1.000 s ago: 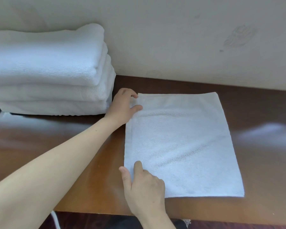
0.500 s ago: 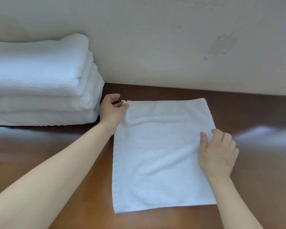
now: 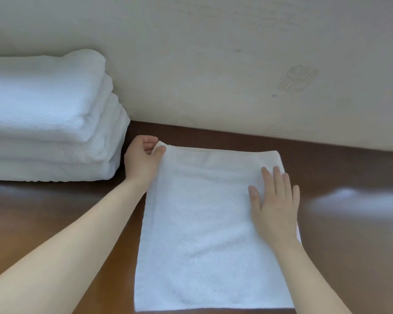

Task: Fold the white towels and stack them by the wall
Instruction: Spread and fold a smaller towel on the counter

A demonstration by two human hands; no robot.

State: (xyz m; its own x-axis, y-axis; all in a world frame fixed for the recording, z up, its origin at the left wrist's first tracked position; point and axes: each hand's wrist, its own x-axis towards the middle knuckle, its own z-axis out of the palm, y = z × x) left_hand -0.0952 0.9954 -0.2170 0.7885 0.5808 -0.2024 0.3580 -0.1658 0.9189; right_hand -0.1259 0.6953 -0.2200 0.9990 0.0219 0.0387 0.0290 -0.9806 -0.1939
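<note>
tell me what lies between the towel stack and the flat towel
The left hand, pinching the flat towel's far left corner, over bare table. It shows in the head view.

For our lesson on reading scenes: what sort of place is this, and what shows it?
Likely a hotel or laundry workroom, though unsure: a stack of folded white towels by a wall, and another towel spread on a wooden table.

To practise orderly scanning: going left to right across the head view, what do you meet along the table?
Stack of folded towels → left hand, pinching a corner → flat towel → right hand, pressing its right side.
</note>
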